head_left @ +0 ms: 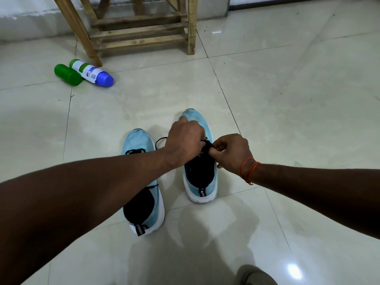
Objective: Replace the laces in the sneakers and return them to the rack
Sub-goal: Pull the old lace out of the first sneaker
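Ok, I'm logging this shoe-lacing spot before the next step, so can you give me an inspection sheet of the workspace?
Surface: glossy pale floor tiles; both sneakers stand on them.
Job's things: far sneaker under both hands, black lace looping out beside it; near sneaker alongside, partly hidden by a forearm.
Clutter: green bottle and white-and-blue bottle lying on their sides, touching, by a rack leg.
Hands: left hand curled over the far sneaker's lacing, its grip hidden; right hand pinches the black lace.
Cables: nothing seen.
Surroundings: wooden rack beyond the sneakers, by the wall.
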